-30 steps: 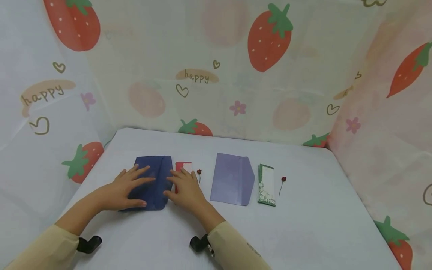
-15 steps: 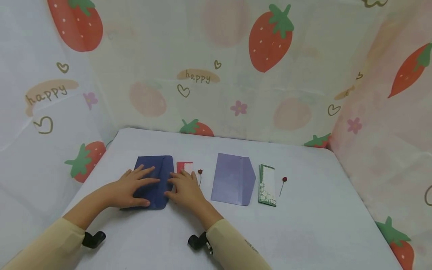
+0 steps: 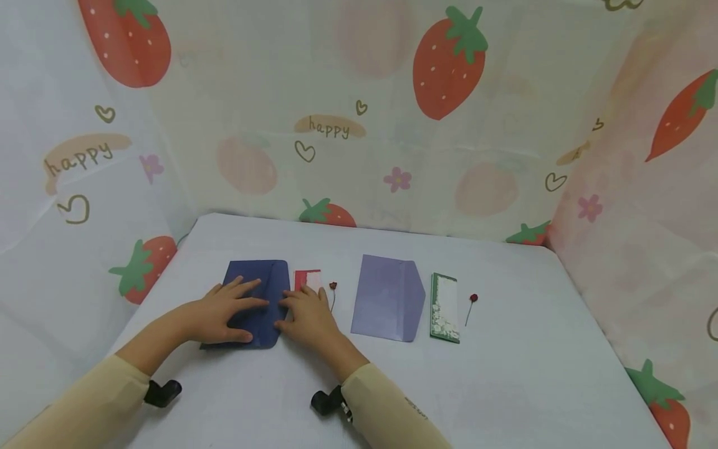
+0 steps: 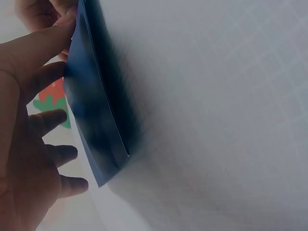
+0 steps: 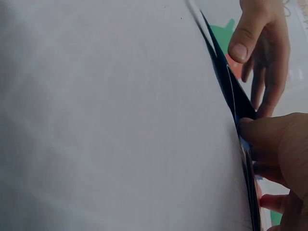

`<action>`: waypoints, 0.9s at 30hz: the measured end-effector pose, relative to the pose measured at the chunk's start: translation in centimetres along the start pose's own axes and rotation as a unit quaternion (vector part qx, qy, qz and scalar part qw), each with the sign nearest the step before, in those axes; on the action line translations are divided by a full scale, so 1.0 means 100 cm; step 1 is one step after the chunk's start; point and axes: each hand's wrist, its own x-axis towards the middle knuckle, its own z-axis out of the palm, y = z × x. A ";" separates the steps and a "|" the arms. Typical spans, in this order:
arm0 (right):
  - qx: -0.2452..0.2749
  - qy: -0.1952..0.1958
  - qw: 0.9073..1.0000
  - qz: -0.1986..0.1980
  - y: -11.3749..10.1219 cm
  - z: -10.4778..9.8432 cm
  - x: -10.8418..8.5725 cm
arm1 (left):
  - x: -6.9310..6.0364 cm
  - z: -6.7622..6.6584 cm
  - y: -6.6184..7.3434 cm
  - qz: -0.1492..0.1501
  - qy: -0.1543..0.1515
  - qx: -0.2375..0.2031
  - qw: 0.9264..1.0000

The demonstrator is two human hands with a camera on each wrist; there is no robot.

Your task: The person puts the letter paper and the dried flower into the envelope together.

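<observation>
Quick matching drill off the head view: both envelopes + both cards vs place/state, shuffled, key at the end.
Column 1
1. Dark blue envelope
2. Red-edged card
3. Lilac envelope
4. Green-edged card

Column 2
A. Uncovered, pointed flap toward the right
B. Partly covered by the left hand
C. Directly left of the rightmost flower
D. Partly hidden by the right hand, not by the left

Pairs: 1-B, 2-D, 3-A, 4-C
</observation>
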 end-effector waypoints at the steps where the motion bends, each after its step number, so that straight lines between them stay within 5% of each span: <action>1: -0.002 -0.002 1.000 0.001 0.000 0.000 0.001 | 0.001 0.000 0.000 0.000 0.000 -0.001 1.000; 11: -0.004 0.004 1.000 0.008 -0.002 0.001 0.007 | 0.007 -0.004 -0.009 0.001 0.015 -0.015 1.000; 27: -0.017 -0.008 1.000 0.010 -0.004 -0.006 0.004 | 0.014 -0.005 -0.022 0.006 0.065 -0.140 0.988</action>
